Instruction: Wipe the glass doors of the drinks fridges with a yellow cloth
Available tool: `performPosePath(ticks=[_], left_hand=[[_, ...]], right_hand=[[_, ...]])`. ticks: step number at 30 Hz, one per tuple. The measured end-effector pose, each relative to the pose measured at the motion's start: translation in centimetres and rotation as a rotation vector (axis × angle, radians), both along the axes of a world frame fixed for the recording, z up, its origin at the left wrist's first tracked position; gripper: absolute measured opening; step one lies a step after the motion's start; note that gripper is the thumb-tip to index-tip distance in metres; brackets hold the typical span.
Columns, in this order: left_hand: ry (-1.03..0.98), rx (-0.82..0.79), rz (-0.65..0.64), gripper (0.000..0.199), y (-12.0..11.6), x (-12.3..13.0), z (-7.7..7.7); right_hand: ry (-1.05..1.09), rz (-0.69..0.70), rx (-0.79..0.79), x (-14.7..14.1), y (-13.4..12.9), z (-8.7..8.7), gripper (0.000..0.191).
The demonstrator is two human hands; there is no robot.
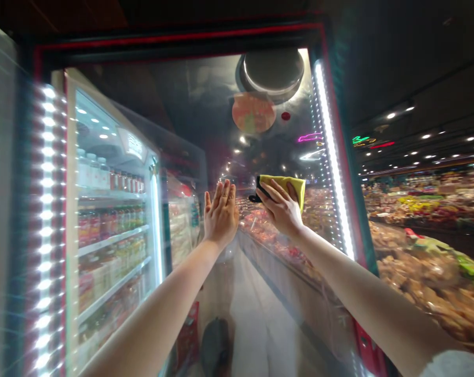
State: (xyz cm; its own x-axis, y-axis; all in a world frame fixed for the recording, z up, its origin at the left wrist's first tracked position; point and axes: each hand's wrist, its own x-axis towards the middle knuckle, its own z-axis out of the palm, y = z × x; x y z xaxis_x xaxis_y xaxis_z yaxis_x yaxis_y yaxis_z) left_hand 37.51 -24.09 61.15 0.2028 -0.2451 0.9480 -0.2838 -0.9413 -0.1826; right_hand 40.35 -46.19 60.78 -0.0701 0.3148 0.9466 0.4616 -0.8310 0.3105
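Observation:
A framed glass door (pixel 205 120) fills the view in front of me. Against its middle, my left hand (pixel 221 212) is raised with fingers stretched out, holding nothing. To its right, my right hand (pixel 282 207) presses a folded yellow cloth (pixel 297 186) against the glass. The fingers lie spread over the cloth, and a dark edge or patch of it shows on their left side. Both arms reach forward, apart from each other.
Bright LED strips (pixel 46 225) run along the door's sides. Shelves of bottles (pixel 111 225) show in the glass at left. Outside the frame at right are piles of produce (pixel 429 272). A dark rounded shape (pixel 216 345) appears low in the glass.

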Motion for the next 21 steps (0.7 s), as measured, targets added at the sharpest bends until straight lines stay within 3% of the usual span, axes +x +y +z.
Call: performPosePath(ticks=[3, 5, 9, 12, 16, 19, 21], left_hand=[[-0.007, 0.018, -0.012, 0.070, 1.3, -0.3, 0.3], [-0.011, 0.020, -0.015, 0.070, 2.1, -0.6, 0.6], [-0.007, 0.003, -0.015, 0.067, 3.3, -0.7, 0.8], [0.005, 0.006, -0.018, 0.066, 4.0, -0.6, 0.4], [0.008, 0.027, -0.032, 0.070, 5.2, -0.4, -0.5], [-0.002, 0.034, -0.045, 0.072, 6.3, -0.3, -0.9], [-0.002, 0.025, -0.047, 0.073, 7.0, -0.2, -1.0]], right_hand=[[0.003, 0.002, -0.078, 0.0, -1.5, -0.6, 0.038], [-0.008, -0.006, -0.008, 0.2, -1.6, 0.2, 0.034], [-0.020, -0.024, 0.218, 0.2, 2.0, 1.9, 0.042], [-0.006, -0.011, 0.174, -0.3, 4.6, 0.9, 0.049], [0.012, -0.022, -0.005, -0.8, 3.8, -1.5, 0.044], [-0.001, -0.019, 0.086, -0.4, 3.4, -1.0, 0.042], [-0.001, -0.003, 0.182, -0.1, 4.7, -0.1, 0.044]])
